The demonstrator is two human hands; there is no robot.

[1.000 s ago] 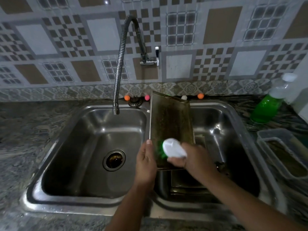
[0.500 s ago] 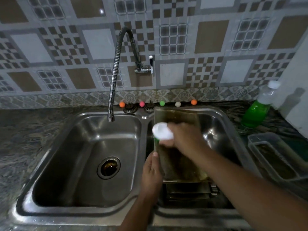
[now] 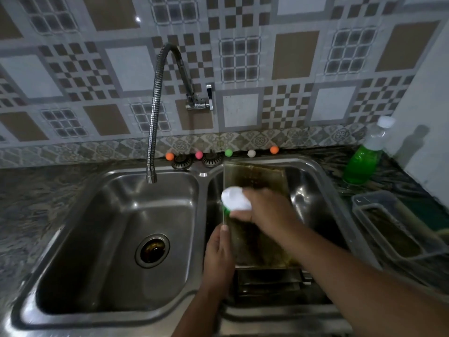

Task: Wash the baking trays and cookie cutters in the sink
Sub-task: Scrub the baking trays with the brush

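In the head view a steel double sink (image 3: 73,239) fills the lower frame, with a green soap bottle (image 3: 362,164) and a clear plastic tub (image 3: 388,229) at right, a coiled metal faucet (image 3: 154,117) above the left basin and small coloured balls (image 3: 228,153) along the back rim. The grimy, flat rectangular baking tray (image 3: 255,181) leans in the right basin, its middle hidden by the right hand (image 3: 264,207), which grips a white-topped, green-bristled scrub brush (image 3: 235,199), while the left hand (image 3: 218,254) grips the tray's left edge. Since half a second ago, the brush has shifted slightly to the right on the tray's upper part.
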